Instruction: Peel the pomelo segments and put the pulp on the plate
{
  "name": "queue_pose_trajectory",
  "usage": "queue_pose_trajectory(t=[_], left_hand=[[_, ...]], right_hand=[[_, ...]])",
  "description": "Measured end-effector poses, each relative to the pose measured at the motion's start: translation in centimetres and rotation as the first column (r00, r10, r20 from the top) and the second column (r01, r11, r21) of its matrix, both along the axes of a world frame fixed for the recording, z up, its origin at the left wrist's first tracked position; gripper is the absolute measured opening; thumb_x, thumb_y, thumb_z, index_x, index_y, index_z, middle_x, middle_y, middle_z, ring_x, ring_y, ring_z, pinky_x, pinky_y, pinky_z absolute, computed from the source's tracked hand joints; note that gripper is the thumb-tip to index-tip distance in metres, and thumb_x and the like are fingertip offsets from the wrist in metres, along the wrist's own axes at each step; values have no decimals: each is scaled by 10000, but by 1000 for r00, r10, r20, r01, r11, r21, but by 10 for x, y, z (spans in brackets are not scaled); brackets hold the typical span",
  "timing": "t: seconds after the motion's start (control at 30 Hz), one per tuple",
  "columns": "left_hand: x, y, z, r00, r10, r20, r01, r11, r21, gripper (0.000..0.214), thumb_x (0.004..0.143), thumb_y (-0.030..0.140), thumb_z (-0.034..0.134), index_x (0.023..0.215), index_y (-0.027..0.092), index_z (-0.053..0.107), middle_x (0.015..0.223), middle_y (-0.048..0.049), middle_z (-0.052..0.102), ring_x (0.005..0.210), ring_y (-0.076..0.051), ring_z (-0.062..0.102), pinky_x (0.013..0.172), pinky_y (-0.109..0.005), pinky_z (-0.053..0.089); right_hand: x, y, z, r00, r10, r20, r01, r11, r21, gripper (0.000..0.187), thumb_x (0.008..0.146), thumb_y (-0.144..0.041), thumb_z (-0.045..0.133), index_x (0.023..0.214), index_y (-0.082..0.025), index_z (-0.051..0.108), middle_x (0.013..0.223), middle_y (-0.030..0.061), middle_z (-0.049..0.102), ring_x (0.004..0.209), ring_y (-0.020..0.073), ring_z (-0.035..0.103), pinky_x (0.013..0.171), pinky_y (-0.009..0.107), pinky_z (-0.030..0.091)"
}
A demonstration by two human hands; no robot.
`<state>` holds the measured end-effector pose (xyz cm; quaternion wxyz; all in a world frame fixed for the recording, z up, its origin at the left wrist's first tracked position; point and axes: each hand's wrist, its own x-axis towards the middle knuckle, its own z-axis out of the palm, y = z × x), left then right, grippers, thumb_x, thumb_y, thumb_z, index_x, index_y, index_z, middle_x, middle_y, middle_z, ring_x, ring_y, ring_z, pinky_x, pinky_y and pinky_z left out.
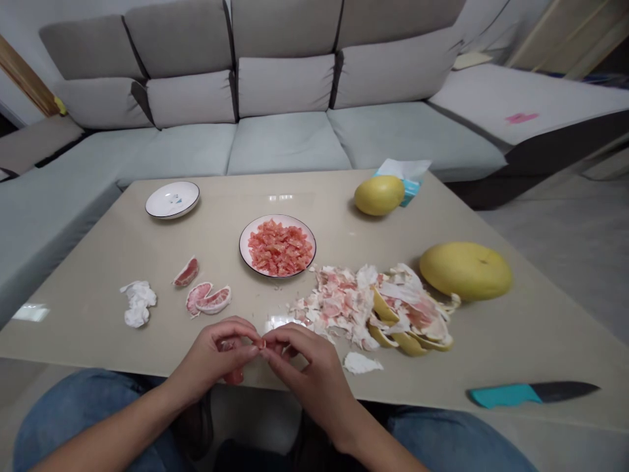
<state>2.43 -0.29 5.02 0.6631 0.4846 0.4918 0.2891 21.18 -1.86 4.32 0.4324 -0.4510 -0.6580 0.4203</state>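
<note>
Near the table's front edge, my left hand (220,354) is closed around a pomelo segment (234,375), whose red flesh shows below the fingers. My right hand (307,367) meets it fingertip to fingertip, pinching the edge of a small reddish piece; the fingers partly hide it. Just beyond my left hand lie several pomelo segments (214,301) with pale skin on them. A white plate with a dark rim (244,260) holds a heap of red pomelo flesh (280,248). Right of it spreads a pile of membrane scraps (339,298) and yellow peel (410,342).
Two whole pomelos (466,270) (379,195) sit on the right, the farther beside a tissue pack (411,190). A teal-handled knife (511,394) lies at the front right. Crumpled tissue (138,303) and another plate (172,199) are left. A sofa (287,141) stands behind the table.
</note>
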Motion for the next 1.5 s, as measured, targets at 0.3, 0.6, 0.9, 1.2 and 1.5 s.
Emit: queue_pose_trajectory(t=[0.3, 0.6, 0.9, 1.2, 1.5], left_hand=[[0, -6, -5, 998, 39, -45, -32, 989, 145, 203, 787, 363, 690, 865, 176, 694, 948, -43, 588, 393, -31, 507, 366, -178, 426], [4, -7, -4, 995, 77, 66, -75, 997, -33, 227, 758, 384, 715, 829, 169, 692, 873, -16, 606, 392, -24, 449, 357, -170, 335], [4, -7, -6, 984, 101, 147, -75, 982, -173, 248, 766, 381, 715, 860, 155, 673, 461, 66, 495, 364, -52, 387, 388, -176, 263], [7, -5, -2, 979, 122, 163, -80, 967, -242, 269, 776, 399, 705, 822, 135, 679, 419, 67, 457, 372, -50, 352, 400, -179, 248], [2, -1, -5, 961, 68, 268, 39, 927, -374, 243, 800, 367, 664, 705, 144, 659, 334, 90, 346, 341, -47, 220, 381, -183, 218]], right_hand=[[-7, -2, 3, 998, -50, -32, 51, 999, 13, 88, 788, -151, 611, 819, -197, 680, 728, 25, 657, 570, 115, 576, 529, 222, 479], [-6, -1, 5, 996, -49, -72, 44, 996, -71, 96, 770, -162, 603, 795, -196, 688, 712, 27, 649, 581, 119, 571, 543, 229, 477], [-4, 0, 5, 985, -27, -169, -29, 946, -323, 184, 739, -242, 690, 917, -205, 662, 769, -2, 637, 609, 114, 566, 530, 215, 453], [-6, 1, 2, 973, -62, -223, -39, 906, -421, 165, 757, -340, 700, 812, -190, 657, 662, -13, 583, 569, 107, 509, 506, 213, 400], [2, 6, 4, 929, 26, -369, -245, 790, -562, 252, 704, -386, 746, 791, -189, 615, 623, -37, 589, 550, 97, 531, 514, 207, 392]])
